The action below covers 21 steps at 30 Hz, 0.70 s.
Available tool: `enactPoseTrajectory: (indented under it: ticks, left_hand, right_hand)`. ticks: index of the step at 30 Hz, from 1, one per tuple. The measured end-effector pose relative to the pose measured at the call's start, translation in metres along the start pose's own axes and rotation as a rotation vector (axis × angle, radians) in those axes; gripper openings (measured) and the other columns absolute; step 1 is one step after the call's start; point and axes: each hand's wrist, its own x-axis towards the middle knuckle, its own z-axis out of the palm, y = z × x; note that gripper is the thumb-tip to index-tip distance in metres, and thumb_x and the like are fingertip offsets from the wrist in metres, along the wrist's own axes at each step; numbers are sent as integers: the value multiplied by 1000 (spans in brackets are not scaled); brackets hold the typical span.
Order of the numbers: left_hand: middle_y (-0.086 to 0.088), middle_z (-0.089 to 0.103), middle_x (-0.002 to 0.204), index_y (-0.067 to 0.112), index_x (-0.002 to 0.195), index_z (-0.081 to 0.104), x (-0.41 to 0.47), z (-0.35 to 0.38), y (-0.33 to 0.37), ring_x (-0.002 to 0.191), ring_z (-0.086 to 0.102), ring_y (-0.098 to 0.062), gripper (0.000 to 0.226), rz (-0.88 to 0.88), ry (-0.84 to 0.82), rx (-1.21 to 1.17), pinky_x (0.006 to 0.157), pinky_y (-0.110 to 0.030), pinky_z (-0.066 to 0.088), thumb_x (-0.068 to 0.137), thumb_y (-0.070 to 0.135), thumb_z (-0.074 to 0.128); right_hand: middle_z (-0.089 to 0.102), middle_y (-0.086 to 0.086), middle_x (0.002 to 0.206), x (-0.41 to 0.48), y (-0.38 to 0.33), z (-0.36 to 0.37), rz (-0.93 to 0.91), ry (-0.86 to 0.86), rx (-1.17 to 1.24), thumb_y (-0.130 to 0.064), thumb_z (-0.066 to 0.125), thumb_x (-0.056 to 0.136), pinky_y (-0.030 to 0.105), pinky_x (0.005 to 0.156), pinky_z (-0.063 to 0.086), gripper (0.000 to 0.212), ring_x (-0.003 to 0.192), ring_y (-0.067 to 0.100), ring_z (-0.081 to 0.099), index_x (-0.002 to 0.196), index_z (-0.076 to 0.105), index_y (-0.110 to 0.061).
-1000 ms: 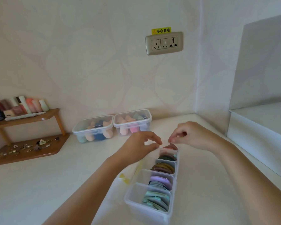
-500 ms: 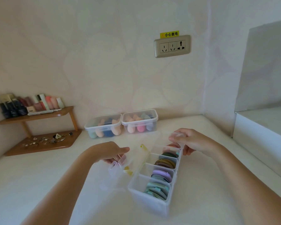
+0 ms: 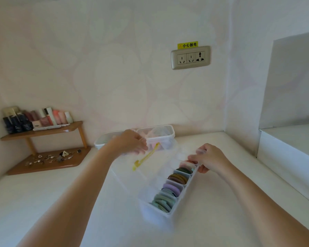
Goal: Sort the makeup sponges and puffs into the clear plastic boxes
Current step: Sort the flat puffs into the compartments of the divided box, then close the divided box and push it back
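A long clear divided box (image 3: 161, 216) lies on the white counter, its compartments filled with round puffs (image 3: 169, 191) in green, purple, brown and dark green. Its clear lid (image 3: 161, 157), with a yellow latch (image 3: 146, 155), stands swung up on the box's left side and looks blurred. My left hand (image 3: 130, 143) grips the lid's far upper edge. My right hand (image 3: 209, 158) grips the far end of the box, thumb on top. Two clear lidded boxes (image 3: 165, 130) holding pastel sponges stand against the wall, partly hidden behind my left hand.
A wooden two-level shelf (image 3: 43, 132) at the left carries cosmetic bottles above and small metal trinkets below. A wall socket (image 3: 190, 57) sits above the counter. A raised white ledge (image 3: 289, 148) borders the right side.
My left hand rose from beside the lid low on the counter and moved away from me, bringing the lid up with it. My right hand stayed at the box's far end.
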Motion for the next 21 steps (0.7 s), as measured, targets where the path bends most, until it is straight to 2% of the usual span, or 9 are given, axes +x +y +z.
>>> enactPoseTrajectory:
  ticks: [4, 6, 8, 10, 12, 14, 16, 18, 21]
  left_hand:
    - [-10, 72, 96, 8, 108, 64, -14, 10, 40, 85, 68, -19, 25, 128, 30, 241, 80, -27, 49, 84, 14, 63]
    - [-3, 65, 115, 17, 125, 57, -24, 22, 50, 98, 62, -14, 35, 231, 31, 386, 85, -23, 46, 90, 16, 55]
    - [1, 54, 134, 22, 135, 48, -30, 34, 53, 120, 51, -17, 39, 377, 72, 605, 102, -28, 37, 96, 22, 47]
    - [1, 52, 136, 26, 137, 44, -28, 44, 51, 124, 49, -20, 40, 475, 91, 708, 106, -35, 36, 97, 28, 44]
    - [-1, 53, 136, 31, 141, 39, -26, 51, 44, 117, 53, -18, 43, 494, 47, 741, 102, -29, 36, 98, 34, 44]
    - [1, 52, 137, 37, 142, 34, -28, 58, 35, 109, 56, -13, 47, 488, -69, 711, 95, -21, 33, 97, 42, 43]
    - [9, 42, 145, 41, 143, 30, -34, 65, 27, 117, 50, -7, 49, 466, -195, 617, 98, -16, 28, 95, 49, 38]
    - [15, 25, 153, 43, 145, 19, -38, 71, 17, 132, 29, -2, 54, 438, -250, 608, 108, -20, 17, 94, 54, 33]
    - [10, -7, 158, 51, 141, -8, -38, 73, -2, 145, -9, -16, 72, 351, -184, 742, 116, -50, -5, 80, 75, 21]
  right_hand:
    - [69, 16, 79, -4, -2, -10, 84, -91, 139, -39, 51, 95, 35, 69, 58, 38, 64, 31, 69, 97, 52, -1]
    - [66, 16, 83, -2, 1, -17, 134, -84, 261, -45, 34, 100, 36, 65, 56, 49, 56, 28, 65, 106, 53, 0]
    - [66, 18, 95, 0, 3, -23, 137, -52, 252, -51, 28, 99, 30, 54, 53, 56, 48, 23, 62, 105, 54, -2]
    - [64, 19, 101, 3, 7, -27, 139, -22, 237, -58, 25, 97, 27, 50, 50, 59, 47, 23, 62, 98, 55, -7]
    - [65, 16, 91, 4, 11, -29, 70, 102, 43, -60, 20, 96, 30, 57, 51, 63, 56, 26, 63, 94, 56, -8]
    - [68, 11, 83, 7, 17, -31, -67, 354, -265, -59, 17, 95, 36, 71, 51, 65, 74, 30, 64, 88, 56, -8]
    - [66, 3, 85, 6, 16, -36, -210, 506, -291, -54, 24, 97, 33, 73, 44, 57, 86, 27, 62, 90, 59, -9]
    - [65, -2, 96, 3, 10, -39, -374, 421, -184, -45, 39, 97, 27, 77, 38, 39, 96, 20, 59, 102, 64, -15]
    - [56, -6, 133, 0, 5, -34, -518, 105, -180, -43, 56, 91, 14, 93, 29, 39, 125, 9, 48, 124, 62, -24]
